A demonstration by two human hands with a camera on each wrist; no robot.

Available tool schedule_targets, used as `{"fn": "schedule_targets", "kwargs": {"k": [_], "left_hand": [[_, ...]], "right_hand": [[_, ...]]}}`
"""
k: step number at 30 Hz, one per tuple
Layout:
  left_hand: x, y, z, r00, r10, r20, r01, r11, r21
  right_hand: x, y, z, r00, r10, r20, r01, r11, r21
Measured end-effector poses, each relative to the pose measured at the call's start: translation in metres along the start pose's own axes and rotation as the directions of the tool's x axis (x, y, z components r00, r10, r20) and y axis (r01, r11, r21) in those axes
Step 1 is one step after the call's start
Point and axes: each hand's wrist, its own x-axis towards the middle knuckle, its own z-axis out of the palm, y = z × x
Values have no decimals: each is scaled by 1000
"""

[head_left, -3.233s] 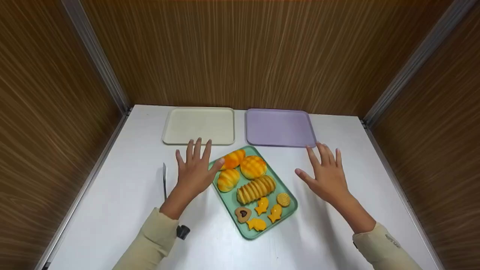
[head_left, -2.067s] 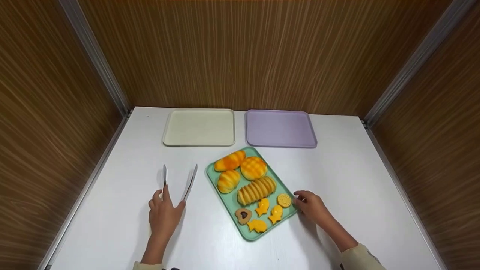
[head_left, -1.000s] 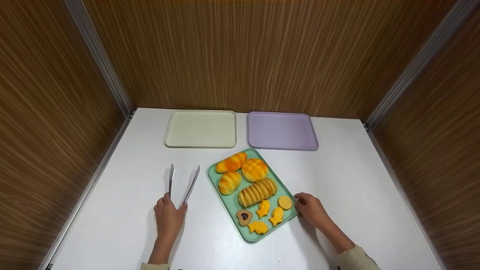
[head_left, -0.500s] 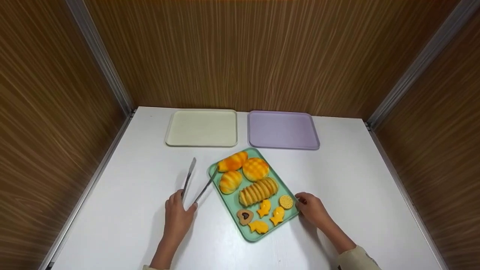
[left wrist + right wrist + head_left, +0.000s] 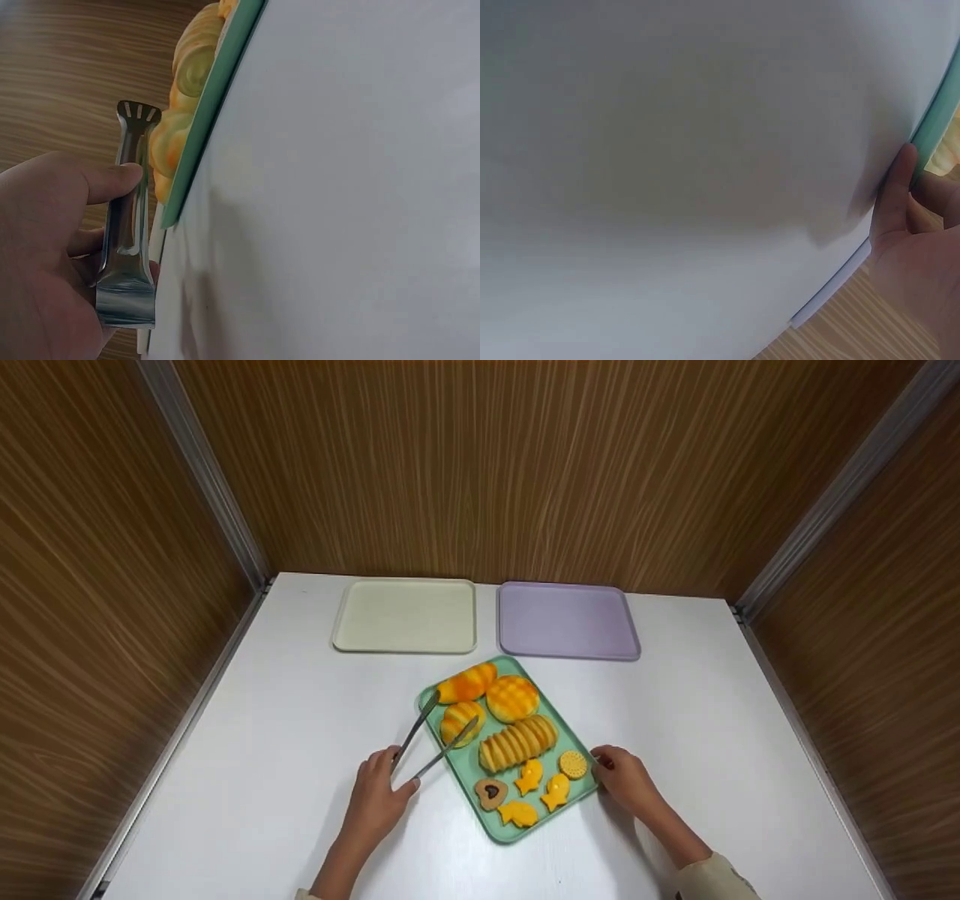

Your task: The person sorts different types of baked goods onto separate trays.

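My left hand [image 5: 379, 802] holds metal tongs [image 5: 127, 247], its thumb on one arm and fingers on the other. Spread apart, the tongs reach over the left side of a green tray [image 5: 465, 769], one arm on either side of a small striped roll [image 5: 453, 727]. Whether they touch it I cannot tell. By the left arm's tip lies a long orange bread [image 5: 469, 684]. My right hand [image 5: 626, 776] pinches the tray's right edge near its corner; the right wrist view shows thumb and finger at the rim [image 5: 934, 127].
On the green tray also lie a round bun [image 5: 513, 698], a ridged loaf [image 5: 517, 744], a round biscuit [image 5: 573, 765], a heart cookie [image 5: 490, 793] and several fish-shaped pieces [image 5: 556, 792]. Behind stand a cream tray [image 5: 405, 616] and a purple tray [image 5: 568, 619]. Wood-patterned walls [image 5: 480, 472] enclose the table.
Both hands were spread above the table. The left hand then took hold of the tongs and carried them right, over the green tray. The right hand came down to the tray's edge and stays there.
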Motion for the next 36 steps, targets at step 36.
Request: {"fn": "schedule_targets", "kwargs": {"k": [36], "left_hand": [[9,-13,13,999,35,-5,-35,999,-40]], "right_hand": [[-3,2,1,999,-17,-29,17,1000,-14]]}}
